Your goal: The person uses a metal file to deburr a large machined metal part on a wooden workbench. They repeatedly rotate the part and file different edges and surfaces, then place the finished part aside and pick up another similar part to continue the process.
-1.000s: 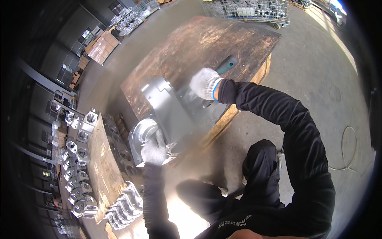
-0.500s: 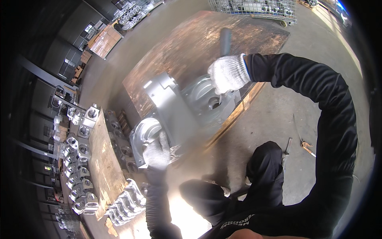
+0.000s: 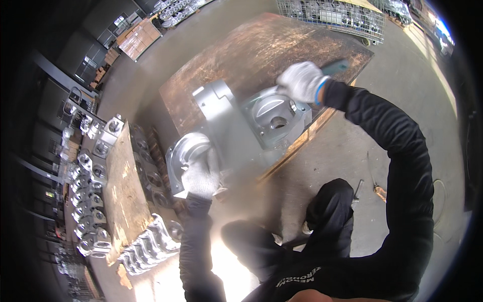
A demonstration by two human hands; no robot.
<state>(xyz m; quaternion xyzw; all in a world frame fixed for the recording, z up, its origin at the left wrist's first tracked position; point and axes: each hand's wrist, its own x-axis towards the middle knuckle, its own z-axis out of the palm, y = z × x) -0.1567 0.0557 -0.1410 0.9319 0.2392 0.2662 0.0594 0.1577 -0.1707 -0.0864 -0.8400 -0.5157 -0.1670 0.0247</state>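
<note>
A large grey metal casting (image 3: 232,123), with a round hollow at each end, lies across the near edge of a brown wooden board. My left hand (image 3: 202,177), in a white knitted glove, is on the casting's left end beside the round hollow. Its fingers seem to grip the wall there, though blur softens them. Over the rim of the right-hand hollow, my gloved right hand (image 3: 302,81) is closed round a hand tool with a dark grey-green handle (image 3: 336,68). The handle sticks out to the right; the tool's working end is hidden.
The brown board (image 3: 211,55) reaches away beyond the casting. At the left, several similar castings (image 3: 95,201) stand by a pale plywood sheet (image 3: 126,186), with ribbed metal parts (image 3: 148,246) nearby. A wire cage (image 3: 332,20) of parts stands behind. An orange-handled air gun (image 3: 381,193) lies on the floor.
My right hand has moved slightly up and right, and the tool's handle has swung from pointing away to pointing right. My left hand stays at the casting's left end, shifted slightly.
</note>
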